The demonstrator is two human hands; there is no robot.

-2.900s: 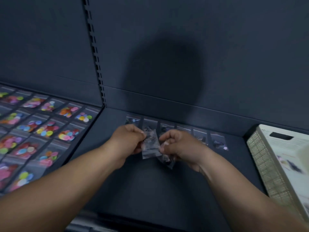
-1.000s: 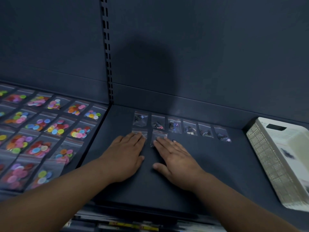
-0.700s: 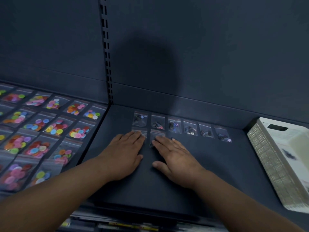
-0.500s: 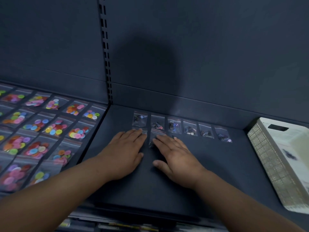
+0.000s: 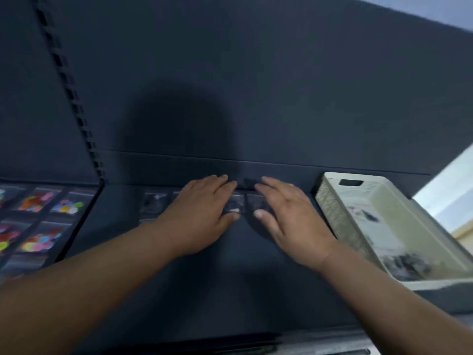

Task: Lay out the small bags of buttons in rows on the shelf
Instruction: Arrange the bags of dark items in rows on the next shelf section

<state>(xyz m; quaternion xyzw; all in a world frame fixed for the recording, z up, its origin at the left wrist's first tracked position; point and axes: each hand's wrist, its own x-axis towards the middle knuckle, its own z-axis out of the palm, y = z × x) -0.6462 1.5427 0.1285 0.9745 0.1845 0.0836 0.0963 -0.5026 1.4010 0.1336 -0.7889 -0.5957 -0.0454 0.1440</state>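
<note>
Both hands lie flat, palms down, on the dark shelf (image 5: 230, 283). My left hand (image 5: 199, 213) and my right hand (image 5: 286, 216) rest side by side with fingers apart, over the row of small clear bags of dark buttons at the shelf's back. One bag (image 5: 156, 202) shows left of my left hand, and parts of others (image 5: 236, 203) show in the gap between the hands. Neither hand holds a bag. The picture is blurred.
The shelf section to the left holds rows of bags of coloured buttons (image 5: 38, 219). A cream plastic basket (image 5: 340, 219) with more bags in it stands at the right, close to my right hand. The dark back panel (image 5: 256, 98) rises behind.
The two bags I held are down on the shelf. Both hands have slid right and back over the rear row, and my head has turned right, nearer the basket.
</note>
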